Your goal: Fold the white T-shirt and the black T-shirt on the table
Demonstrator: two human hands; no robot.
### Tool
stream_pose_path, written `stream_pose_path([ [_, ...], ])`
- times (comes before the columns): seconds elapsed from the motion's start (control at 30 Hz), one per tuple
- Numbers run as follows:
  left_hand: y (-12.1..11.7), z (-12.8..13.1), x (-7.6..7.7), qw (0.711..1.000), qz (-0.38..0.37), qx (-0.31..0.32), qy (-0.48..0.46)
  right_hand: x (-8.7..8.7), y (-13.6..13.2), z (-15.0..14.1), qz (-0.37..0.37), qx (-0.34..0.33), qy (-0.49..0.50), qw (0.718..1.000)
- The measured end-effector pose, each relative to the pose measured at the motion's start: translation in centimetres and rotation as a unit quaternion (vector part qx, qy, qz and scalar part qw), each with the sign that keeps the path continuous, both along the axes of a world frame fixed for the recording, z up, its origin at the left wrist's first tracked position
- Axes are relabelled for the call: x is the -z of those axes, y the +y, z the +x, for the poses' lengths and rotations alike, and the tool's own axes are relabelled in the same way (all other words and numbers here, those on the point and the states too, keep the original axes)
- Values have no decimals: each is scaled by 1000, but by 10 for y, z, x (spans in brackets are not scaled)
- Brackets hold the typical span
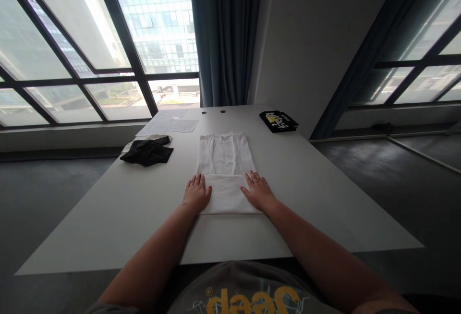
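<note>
A white garment (225,160) lies folded into a long narrow strip on the white table (309,194), with its near end turned over into a flat band. My left hand (196,192) rests palm down on the left edge of that band, fingers stretched out. Flat on the band's right edge lies my right hand (258,191), fingers also extended. Neither hand holds anything.
A crumpled black garment (148,150) sits on the table's left side, with sheets of paper (169,123) behind it. A folded black item with yellow print (278,121) lies at the far right corner. Windows and a dark curtain (225,35) stand beyond the table.
</note>
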State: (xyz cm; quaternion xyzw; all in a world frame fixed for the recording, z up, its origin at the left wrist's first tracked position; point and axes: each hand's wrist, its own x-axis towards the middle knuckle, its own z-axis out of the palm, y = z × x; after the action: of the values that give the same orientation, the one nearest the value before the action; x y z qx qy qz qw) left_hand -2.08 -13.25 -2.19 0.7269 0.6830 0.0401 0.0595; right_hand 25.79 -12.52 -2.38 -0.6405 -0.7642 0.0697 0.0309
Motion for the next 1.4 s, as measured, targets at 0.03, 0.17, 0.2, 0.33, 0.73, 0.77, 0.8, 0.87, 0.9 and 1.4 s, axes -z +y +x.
stream_pose_path([
  [0.03, -2, 0, 0, 1000, 2, 2, 4, 0, -2, 0, 0, -3, -1, 1000],
  [0.17, -13, -2, 1, 1000, 1, 13, 17, 1, -16, 0, 3, -16, -3, 1000],
  [0.2, -17, -2, 2, 1000, 2, 14, 19, 2, -20, 1, 5, -18, -3, 1000],
  [0.33, -37, -5, 7, 999, 12, 21, 27, 4, -42, 2, 8, -23, -8, 1000],
  [0.73, -88, -38, 18, 997, 27, 66, -9, 19, -82, 23, 29, -73, 10, 997],
  [0.77, -85, -42, 17, 997, 23, 71, -12, 18, -78, 27, 28, -80, 11, 996],
  [0.8, -81, -46, 15, 997, 20, 76, -15, 16, -73, 32, 27, -87, 12, 996],
  [0.87, -67, -54, 11, 996, 19, 88, -20, 13, -57, 41, 24, -96, 14, 995],
  [0.9, -57, -58, 9, 995, 22, 94, -22, 11, -47, 46, 21, -102, 14, 994],
  [1.4, 175, -67, -3, 997, 0, 69, -30, 12, 154, 46, 57, -36, 17, 998],
])
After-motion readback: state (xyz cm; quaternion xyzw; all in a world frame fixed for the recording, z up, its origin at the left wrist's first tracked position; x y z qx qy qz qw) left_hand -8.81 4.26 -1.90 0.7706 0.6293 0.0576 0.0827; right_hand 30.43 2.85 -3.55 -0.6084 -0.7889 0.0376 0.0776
